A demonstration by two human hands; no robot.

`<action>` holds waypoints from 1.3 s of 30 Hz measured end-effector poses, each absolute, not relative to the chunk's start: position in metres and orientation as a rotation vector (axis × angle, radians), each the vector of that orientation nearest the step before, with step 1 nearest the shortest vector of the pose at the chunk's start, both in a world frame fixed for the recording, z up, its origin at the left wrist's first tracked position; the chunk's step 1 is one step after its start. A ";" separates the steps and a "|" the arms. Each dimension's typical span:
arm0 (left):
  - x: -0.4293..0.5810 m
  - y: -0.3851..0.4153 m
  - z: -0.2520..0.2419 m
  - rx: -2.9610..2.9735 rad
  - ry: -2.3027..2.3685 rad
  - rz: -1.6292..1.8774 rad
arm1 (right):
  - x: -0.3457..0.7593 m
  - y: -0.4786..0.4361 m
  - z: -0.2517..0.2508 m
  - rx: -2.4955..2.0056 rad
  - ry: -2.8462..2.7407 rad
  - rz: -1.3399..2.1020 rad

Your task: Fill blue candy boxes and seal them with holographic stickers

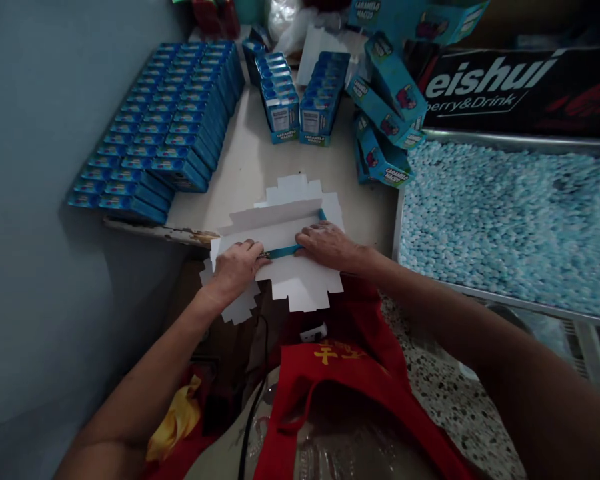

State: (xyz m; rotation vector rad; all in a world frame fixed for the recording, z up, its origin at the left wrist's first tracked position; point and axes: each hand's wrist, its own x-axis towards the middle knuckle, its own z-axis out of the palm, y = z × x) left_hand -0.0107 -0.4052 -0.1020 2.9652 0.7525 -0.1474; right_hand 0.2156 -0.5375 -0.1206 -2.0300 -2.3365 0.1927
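A partly folded cardboard box blank (295, 230), white on its upper face, lies at the table's near edge. Its far wall stands up, and a blue printed strip shows along the near fold. At the left end of that fold my left hand (236, 267) is closed on the card, thumb toward me. My right hand (327, 243) grips the right end with bent fingers, beside a small blue end flap. More flat white blanks (240, 307) lie beneath, some jutting over the edge. The fingertips partly cover the folded corners.
Rows of small blue boxes (155, 120) stand at the left. Two filled display boxes (285, 133) sit at the back, near folded blue trays (390, 120). On the right, a metal tray (399, 220) holds blue-white candies (505, 227) before a black carton (510, 93).
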 end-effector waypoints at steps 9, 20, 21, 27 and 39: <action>0.013 -0.374 -0.072 2.914 0.402 -0.402 | 0.218 -0.539 -0.084 -1.994 -2.256 0.603; 0.098 -0.301 -0.060 2.912 -0.031 -0.341 | 0.289 -0.521 -0.070 -1.760 -2.416 0.079; 0.105 -0.300 -0.058 2.947 -0.029 -0.292 | 0.287 -0.520 -0.076 -1.767 -2.427 0.060; 0.069 -0.366 -0.035 2.983 0.494 0.234 | 0.243 -0.530 -0.085 -1.837 -2.320 -0.016; 0.008 -0.432 -0.083 2.906 0.849 0.166 | 0.199 -0.528 -0.103 -1.847 -1.891 0.283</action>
